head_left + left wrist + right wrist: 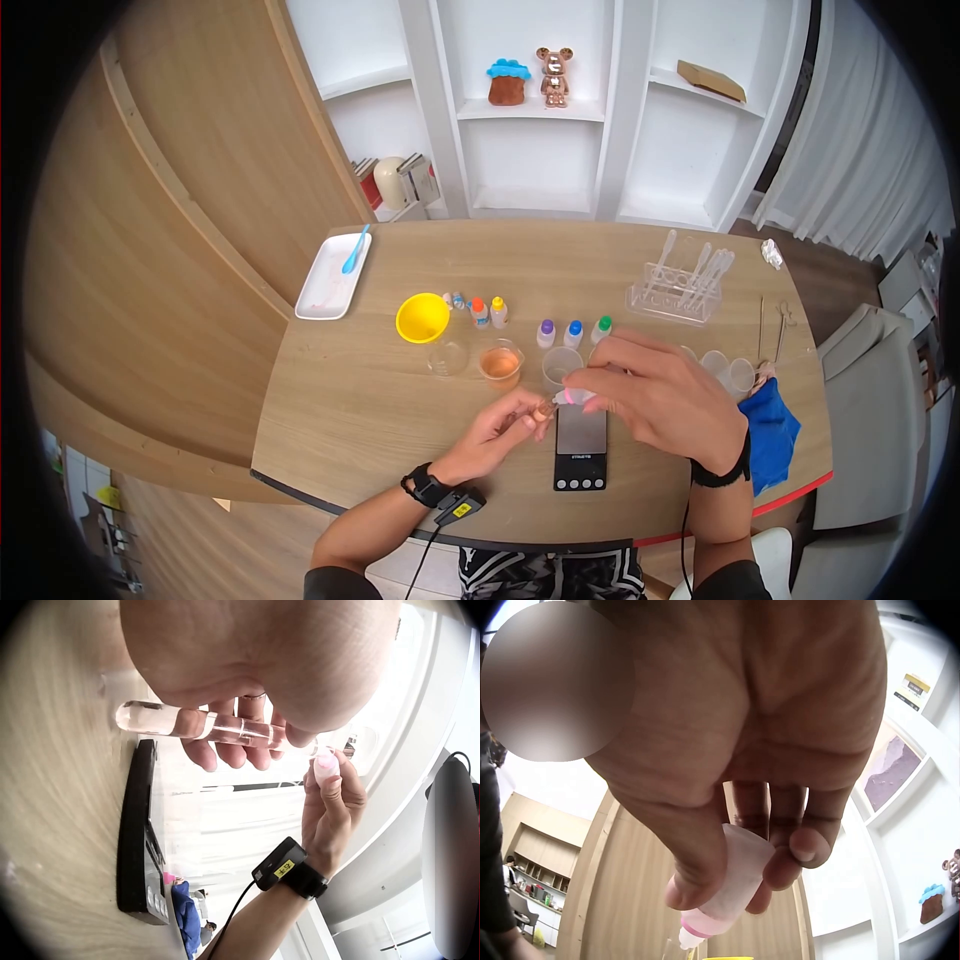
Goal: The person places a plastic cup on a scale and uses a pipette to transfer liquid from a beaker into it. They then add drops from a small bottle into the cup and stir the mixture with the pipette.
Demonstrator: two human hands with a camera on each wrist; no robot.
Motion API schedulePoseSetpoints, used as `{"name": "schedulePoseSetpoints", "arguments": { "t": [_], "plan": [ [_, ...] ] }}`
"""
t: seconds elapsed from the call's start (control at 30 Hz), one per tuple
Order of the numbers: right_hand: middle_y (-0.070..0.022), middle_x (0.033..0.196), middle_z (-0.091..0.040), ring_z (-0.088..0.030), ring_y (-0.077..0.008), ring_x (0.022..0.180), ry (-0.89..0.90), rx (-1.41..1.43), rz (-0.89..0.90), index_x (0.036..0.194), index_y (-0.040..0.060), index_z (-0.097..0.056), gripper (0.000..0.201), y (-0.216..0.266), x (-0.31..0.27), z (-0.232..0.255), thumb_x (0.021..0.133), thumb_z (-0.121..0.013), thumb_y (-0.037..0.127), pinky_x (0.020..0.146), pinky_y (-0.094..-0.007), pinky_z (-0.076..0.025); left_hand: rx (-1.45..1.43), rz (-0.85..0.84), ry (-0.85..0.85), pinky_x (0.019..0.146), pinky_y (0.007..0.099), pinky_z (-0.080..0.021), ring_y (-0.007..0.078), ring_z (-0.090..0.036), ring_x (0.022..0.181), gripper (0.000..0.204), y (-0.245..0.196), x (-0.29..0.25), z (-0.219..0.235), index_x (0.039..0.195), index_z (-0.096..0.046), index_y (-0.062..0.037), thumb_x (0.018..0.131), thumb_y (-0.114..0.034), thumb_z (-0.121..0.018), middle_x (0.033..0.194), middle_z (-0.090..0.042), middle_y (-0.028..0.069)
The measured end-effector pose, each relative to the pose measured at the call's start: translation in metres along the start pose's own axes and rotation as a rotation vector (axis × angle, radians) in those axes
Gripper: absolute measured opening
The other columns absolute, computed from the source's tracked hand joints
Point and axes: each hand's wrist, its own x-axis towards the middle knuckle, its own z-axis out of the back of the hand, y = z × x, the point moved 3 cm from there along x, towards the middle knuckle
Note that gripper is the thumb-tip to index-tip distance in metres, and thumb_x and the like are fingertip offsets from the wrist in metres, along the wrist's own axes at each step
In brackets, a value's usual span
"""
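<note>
My left hand grips a clear test tube, which shows almost level in the left wrist view with its rounded end away from the palm. Curled fingers pass behind the tube. My right hand pinches a small translucent dropper bottle with a pink ring at its neck. The bottle tilts nozzle-down, its tip right at the tube's mouth. Beneath the hands lies a black pocket scale. Just behind it stands a clear cup, partly overlapped by the right hand.
A cup of orange liquid, a yellow bowl and several dropper bottles stand behind the hands. To the right are a clear rack with pipettes and a blue cloth. A white tray lies back left.
</note>
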Motion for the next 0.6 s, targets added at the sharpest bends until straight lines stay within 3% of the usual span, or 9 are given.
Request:
{"name": "schedulePoseSetpoints", "arguments": {
  "t": [0.03, 0.13, 0.23, 0.33, 0.43, 0.53, 0.6],
  "plan": [
    [-0.0072, 0.093, -0.063, -0.064, -0.0297, 0.087, -0.022, 0.011, 0.000, 0.108, 0.0062, -0.073, 0.029, 0.000, 0.000, 0.000, 0.080, -0.079, 0.005, 0.074, -0.0410, -0.054, -0.001, 0.002, -0.004, 0.091, 0.0301, -0.047, 0.0122, -0.056, 0.098, 0.020, 0.000, 0.000, 0.000, 0.126, -0.055, -0.0028, 0.113, -0.017, -0.052, 0.115, -0.057, 0.0033],
    [-0.0099, 0.099, -0.063, -0.065, -0.0329, 0.095, 0.053, 0.080, -0.086, 0.106, 0.0056, -0.068, 0.018, -0.006, -0.001, -0.001, 0.090, -0.073, 0.012, 0.083, -0.0428, -0.055, -0.012, -0.024, 0.000, 0.091, 0.0307, -0.047, 0.0125, -0.056, 0.098, 0.019, 0.003, 0.000, 0.002, 0.126, -0.055, -0.0028, 0.113, -0.016, -0.051, 0.114, -0.058, 0.0039],
    [-0.0114, 0.099, -0.065, -0.065, -0.0351, 0.095, 0.098, 0.070, -0.176, 0.109, 0.0060, -0.069, 0.021, -0.011, -0.003, -0.005, 0.091, -0.073, 0.014, 0.083, -0.0447, -0.054, -0.051, -0.048, -0.031, 0.090, 0.0308, -0.047, 0.0126, -0.056, 0.097, 0.019, 0.006, 0.000, 0.003, 0.127, -0.054, -0.0032, 0.112, -0.016, -0.052, 0.111, -0.057, 0.0043],
    [-0.0129, 0.101, -0.066, -0.066, -0.0368, 0.096, 0.082, 0.086, -0.058, 0.111, 0.0055, -0.068, 0.024, -0.016, -0.001, -0.014, 0.090, -0.074, 0.015, 0.083, -0.0457, -0.054, -0.096, -0.064, -0.028, 0.087, 0.0299, -0.046, 0.0116, -0.054, 0.094, 0.021, 0.002, 0.002, 0.002, 0.128, -0.052, -0.0042, 0.112, -0.017, -0.054, 0.106, -0.055, 0.0035],
    [-0.0135, 0.104, -0.067, -0.067, -0.0371, 0.096, 0.081, 0.087, -0.120, 0.113, 0.0067, -0.066, 0.027, -0.011, 0.003, -0.012, 0.090, -0.075, 0.017, 0.080, -0.0453, -0.054, -0.120, -0.098, -0.008, 0.084, 0.0287, -0.044, 0.0102, -0.050, 0.091, 0.022, -0.006, 0.004, 0.001, 0.127, -0.050, -0.0053, 0.111, -0.019, -0.056, 0.103, -0.052, 0.0024],
    [-0.0136, 0.099, -0.069, -0.068, -0.0364, 0.090, 0.146, 0.134, -0.145, 0.113, 0.0088, -0.065, 0.025, -0.011, 0.005, -0.017, 0.091, -0.073, 0.019, 0.074, -0.0456, -0.053, -0.114, -0.009, -0.024, 0.080, 0.0267, -0.042, 0.0095, -0.047, 0.089, 0.023, -0.011, 0.001, 0.001, 0.127, -0.050, -0.0064, 0.108, -0.014, -0.060, 0.101, -0.051, 0.0015],
    [-0.0139, 0.094, -0.070, -0.068, -0.0370, 0.086, 0.200, 0.195, -0.191, 0.112, 0.0102, -0.064, 0.023, -0.009, 0.006, -0.022, 0.093, -0.071, 0.020, 0.071, -0.0466, -0.053, -0.113, -0.043, -0.022, 0.078, 0.0254, -0.040, 0.0084, -0.047, 0.089, 0.026, -0.011, 0.002, 0.001, 0.127, -0.050, -0.0075, 0.105, -0.009, -0.064, 0.103, -0.051, 0.0010]
  ]
}}
